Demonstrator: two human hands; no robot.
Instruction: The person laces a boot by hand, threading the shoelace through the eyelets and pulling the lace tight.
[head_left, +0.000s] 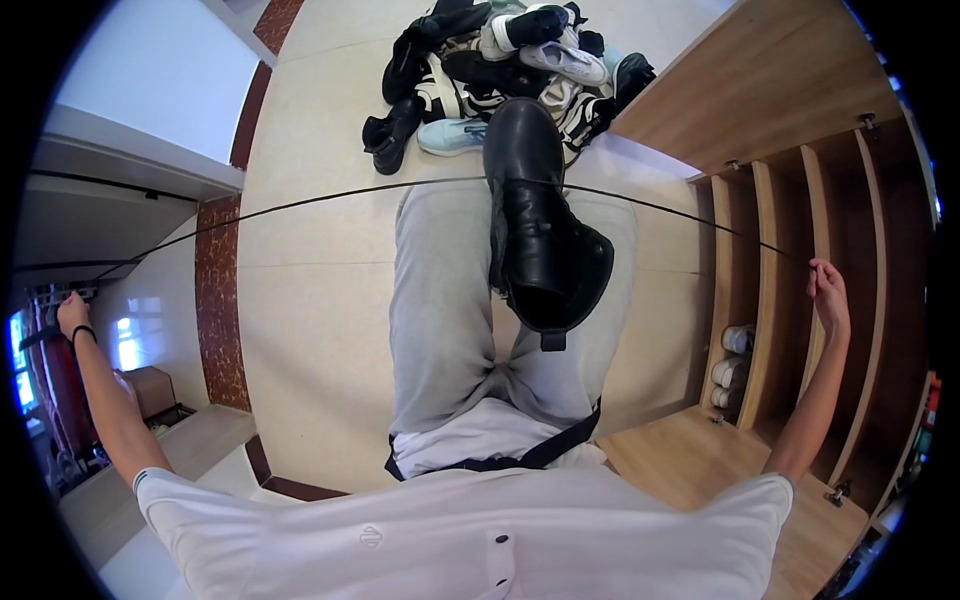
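The lacing looks partway along: the black lace [430, 182] is drawn wide across the black boot [540, 225], and no bow shows. Your left hand [74, 315] has its fingers closed, seemingly on the lace; your right hand [828, 295] pinches it. The boot sits between your grey trouser legs [440, 270], long axis running outward, toe toward the shoe pile [490, 72].

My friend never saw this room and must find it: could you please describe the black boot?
Find the person's grey trousers. Over them is the black boot, its toe pointing toward the pile of shoes. Unlike those, it has a dark lace stretched across it, toward the left hand and right hand.
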